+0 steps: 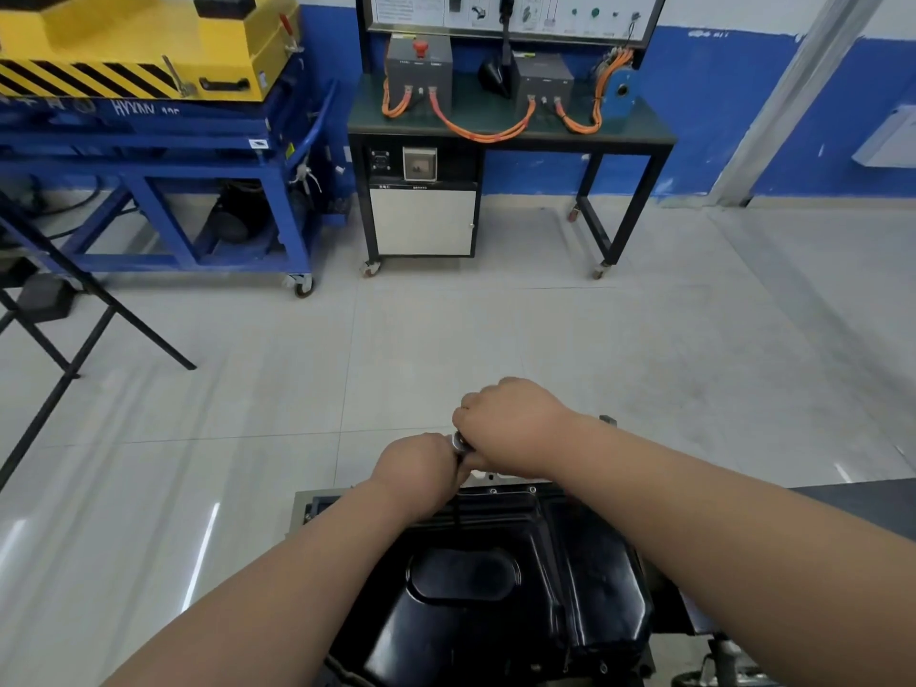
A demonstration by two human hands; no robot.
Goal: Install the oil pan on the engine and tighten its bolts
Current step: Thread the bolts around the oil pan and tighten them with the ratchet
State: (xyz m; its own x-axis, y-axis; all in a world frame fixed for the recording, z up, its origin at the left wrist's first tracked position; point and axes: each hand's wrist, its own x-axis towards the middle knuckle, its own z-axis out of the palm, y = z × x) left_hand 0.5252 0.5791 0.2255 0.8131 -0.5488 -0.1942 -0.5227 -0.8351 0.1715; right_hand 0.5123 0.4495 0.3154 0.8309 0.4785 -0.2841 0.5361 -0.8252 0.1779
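Note:
The black oil pan [500, 602] lies on the engine at the bottom centre, with small bolts [531, 489] showing along its far flange. Above that far edge my two hands meet on a shiny metal tool [459, 443], probably a ratchet. My left hand [419, 471] is curled round the tool's lower part. My right hand [510, 419] grips it from above, fingers wrapped. Most of the tool and the bolt under it are hidden by my hands.
A dark test bench [510, 126] with orange cables stands straight ahead on castors. A blue wheeled stand [163, 190] carrying a yellow machine is at the left, and a black folding frame [74, 309] is nearer. Pale tiled floor [446, 339] lies between them and the engine.

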